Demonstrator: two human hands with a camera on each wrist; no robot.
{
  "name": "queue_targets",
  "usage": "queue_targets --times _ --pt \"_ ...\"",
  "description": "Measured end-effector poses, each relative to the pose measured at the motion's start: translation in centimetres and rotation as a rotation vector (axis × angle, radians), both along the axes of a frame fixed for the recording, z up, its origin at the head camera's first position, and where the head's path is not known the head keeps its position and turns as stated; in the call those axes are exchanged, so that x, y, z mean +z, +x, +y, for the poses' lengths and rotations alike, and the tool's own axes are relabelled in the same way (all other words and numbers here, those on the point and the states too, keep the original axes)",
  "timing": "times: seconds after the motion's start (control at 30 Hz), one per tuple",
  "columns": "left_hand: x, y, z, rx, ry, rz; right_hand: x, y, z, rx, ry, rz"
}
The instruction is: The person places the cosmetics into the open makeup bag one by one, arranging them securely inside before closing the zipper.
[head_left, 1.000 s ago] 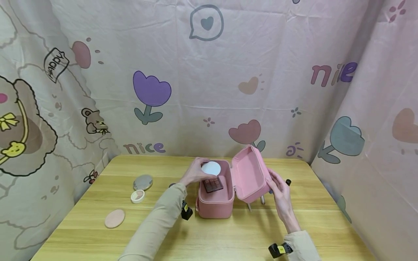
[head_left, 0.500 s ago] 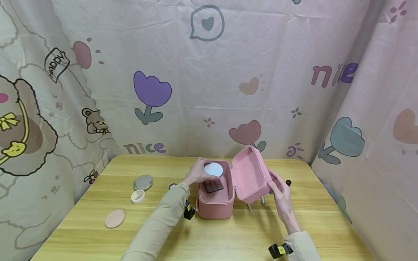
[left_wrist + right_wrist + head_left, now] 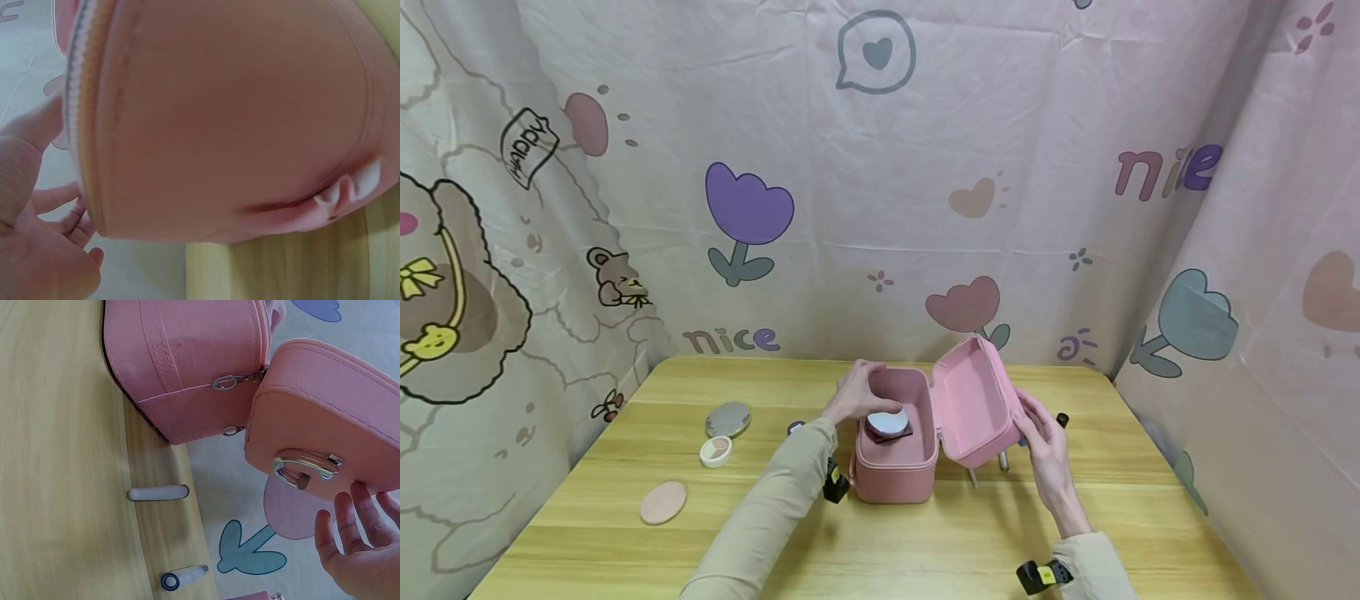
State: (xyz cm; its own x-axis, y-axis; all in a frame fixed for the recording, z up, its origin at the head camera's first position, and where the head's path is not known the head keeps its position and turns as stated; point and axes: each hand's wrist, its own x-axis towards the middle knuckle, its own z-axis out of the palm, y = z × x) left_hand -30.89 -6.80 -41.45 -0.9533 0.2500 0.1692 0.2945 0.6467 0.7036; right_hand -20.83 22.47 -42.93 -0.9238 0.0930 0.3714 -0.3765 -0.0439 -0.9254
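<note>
An open pink cosmetic case (image 3: 895, 483) stands upright on the table. Inside it, a round pale-faced disc (image 3: 887, 423) lies over a dark makeup palette (image 3: 904, 435), hiding most of it. My left hand (image 3: 857, 396) reaches over the case's left rim, thumb close above the disc and fingers spread loosely apart from it. In the left wrist view that hand (image 3: 44, 231) shows beyond the zippered rim. My right hand (image 3: 1041, 425) holds the tilted lid (image 3: 973, 400) at its outer edge. The right wrist view shows bent fingers (image 3: 370, 519) against the lid's outside, near its metal-ringed handle (image 3: 306, 469).
On the left lie a silvery round compact (image 3: 728, 419), a small round three-colour pan (image 3: 716, 452) and a beige oval puff (image 3: 663, 502). Two pale stick-shaped items, one white (image 3: 159, 493) and one dark-ended (image 3: 184, 577), lie by the lid. A patterned curtain (image 3: 865, 167) hangs behind.
My left hand first moved slightly right with the disc, then let it down onto the palette inside the case. The right hand and the lid stay put.
</note>
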Motion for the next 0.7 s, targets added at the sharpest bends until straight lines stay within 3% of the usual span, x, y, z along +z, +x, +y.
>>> queue_targets --times 0.27,0.7 --pt "0.0 0.2 -0.5 -0.005 0.037 0.003 0.0 0.0 0.0 -0.009 0.004 -0.007" --pt "-0.7 0.8 -2.1 -0.039 0.232 0.009 0.0 0.1 0.0 -0.004 0.001 -0.008"
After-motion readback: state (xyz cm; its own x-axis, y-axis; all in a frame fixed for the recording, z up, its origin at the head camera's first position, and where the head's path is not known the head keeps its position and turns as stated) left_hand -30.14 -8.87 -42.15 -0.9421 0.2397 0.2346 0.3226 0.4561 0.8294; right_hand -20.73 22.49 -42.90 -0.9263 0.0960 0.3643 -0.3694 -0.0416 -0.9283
